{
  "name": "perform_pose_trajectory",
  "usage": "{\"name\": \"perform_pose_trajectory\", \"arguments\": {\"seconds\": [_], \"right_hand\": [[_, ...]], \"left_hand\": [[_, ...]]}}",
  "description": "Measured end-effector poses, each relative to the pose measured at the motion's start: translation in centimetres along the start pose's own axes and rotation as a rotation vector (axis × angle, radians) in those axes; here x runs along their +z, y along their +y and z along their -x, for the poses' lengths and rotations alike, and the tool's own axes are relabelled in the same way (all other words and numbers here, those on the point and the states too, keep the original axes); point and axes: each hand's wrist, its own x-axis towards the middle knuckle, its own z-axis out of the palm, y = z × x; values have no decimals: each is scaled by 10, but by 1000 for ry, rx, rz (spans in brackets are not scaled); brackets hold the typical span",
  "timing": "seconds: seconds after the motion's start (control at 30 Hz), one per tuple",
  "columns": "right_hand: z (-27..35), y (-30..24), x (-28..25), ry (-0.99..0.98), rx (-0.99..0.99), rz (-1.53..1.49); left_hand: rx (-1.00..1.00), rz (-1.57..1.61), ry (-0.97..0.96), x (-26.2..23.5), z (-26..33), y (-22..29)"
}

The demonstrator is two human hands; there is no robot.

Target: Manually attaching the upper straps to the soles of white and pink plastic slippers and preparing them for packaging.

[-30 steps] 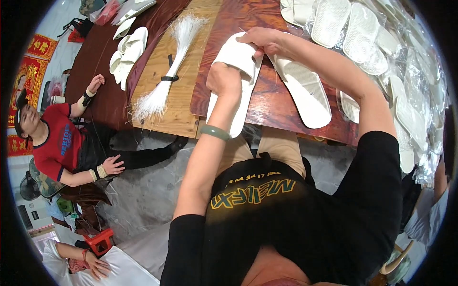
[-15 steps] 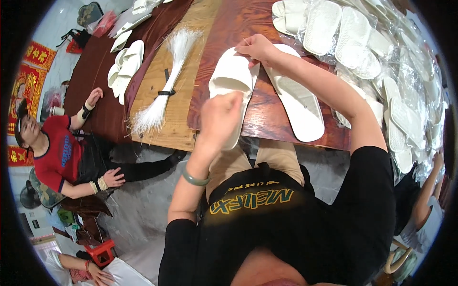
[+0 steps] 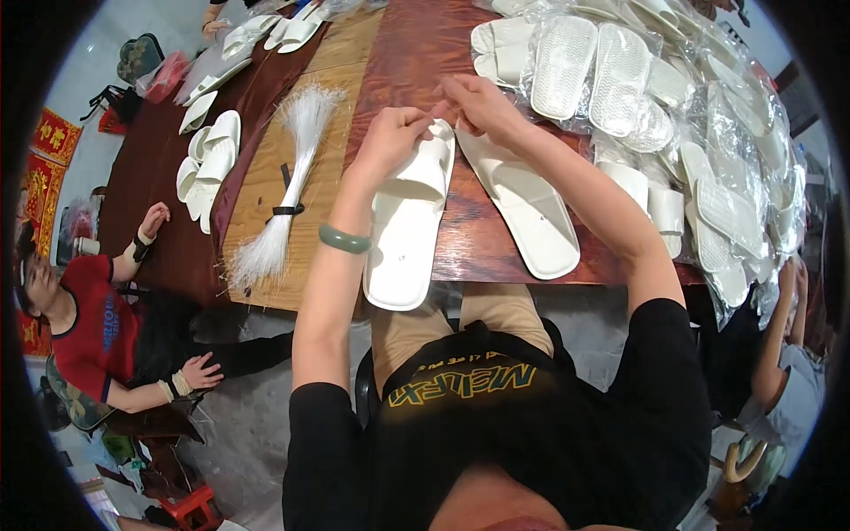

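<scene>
Now brought the left hand (image 3: 395,137) up beside the right hand (image 3: 482,106), at the toe of the white, broad-strapped, foam-looking slipper (image 3: 403,243) overhanging the red-brown wooden table's (image 3: 469,232) near edge; pinched with both, couldn't tell on what; evidently shifted work toeward.

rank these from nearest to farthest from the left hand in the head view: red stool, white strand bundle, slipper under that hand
From the left hand:
1. slipper, right at the hand, directly below it
2. white strand bundle, off to the hand's left
3. red stool, at the picture's lower left
</scene>
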Motion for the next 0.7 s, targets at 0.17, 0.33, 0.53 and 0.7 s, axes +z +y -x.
{"name": "perform_pose_trajectory", "arguments": {"seconds": [0.17, 0.33, 0.53, 0.7], "right_hand": [[52, -24, -20, 6, 91, 113], [122, -2, -29, -43, 62, 251], [142, 34, -33, 54, 199, 435], [115, 49, -26, 313, -206, 985]], "left_hand": [[87, -100, 31, 1, 0, 11], [68, -307, -77, -3, -10, 19], [279, -264, -198, 11, -39, 12], [69, 33, -360, 30, -51, 11]]}}
